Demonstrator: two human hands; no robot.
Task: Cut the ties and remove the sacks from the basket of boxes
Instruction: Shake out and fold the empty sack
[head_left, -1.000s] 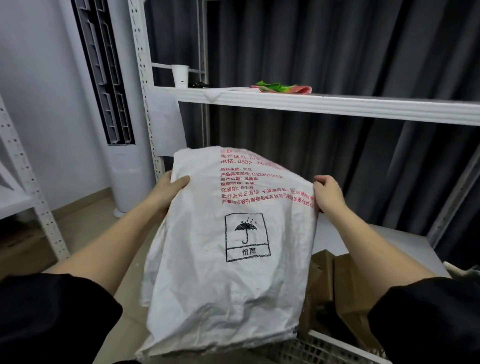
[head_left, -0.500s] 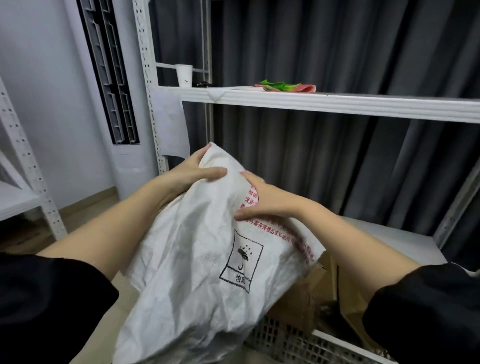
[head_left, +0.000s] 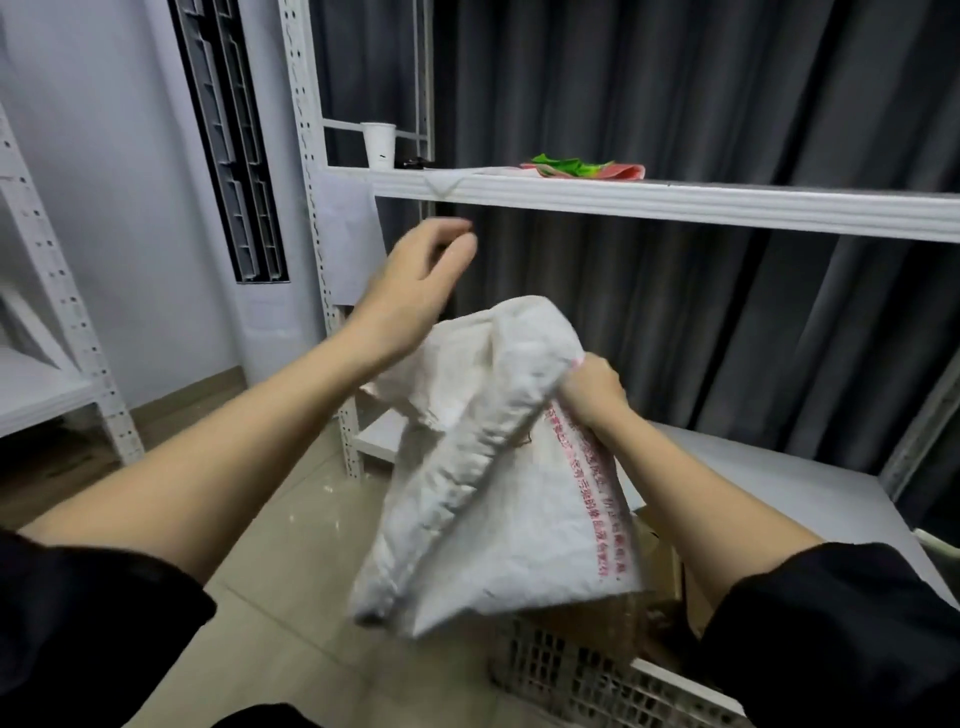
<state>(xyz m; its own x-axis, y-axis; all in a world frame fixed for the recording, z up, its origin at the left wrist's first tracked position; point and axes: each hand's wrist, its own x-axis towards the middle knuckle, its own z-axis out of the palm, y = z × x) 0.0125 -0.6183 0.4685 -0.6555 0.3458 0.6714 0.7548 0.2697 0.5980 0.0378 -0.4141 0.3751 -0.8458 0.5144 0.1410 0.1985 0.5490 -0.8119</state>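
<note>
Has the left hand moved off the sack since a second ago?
Yes. The left hand has let go of the sack and risen toward the white shelf.

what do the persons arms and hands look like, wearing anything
Both forearms are bare from hand to near the elbow. Each upper arm is covered by a loose black sleeve, the left sleeve at the lower left edge and the right sleeve at the lower right. The left hand and right hand are ungloved; no rings, watch or bracelet show, though the left hand's fingers are motion-blurred.
</note>
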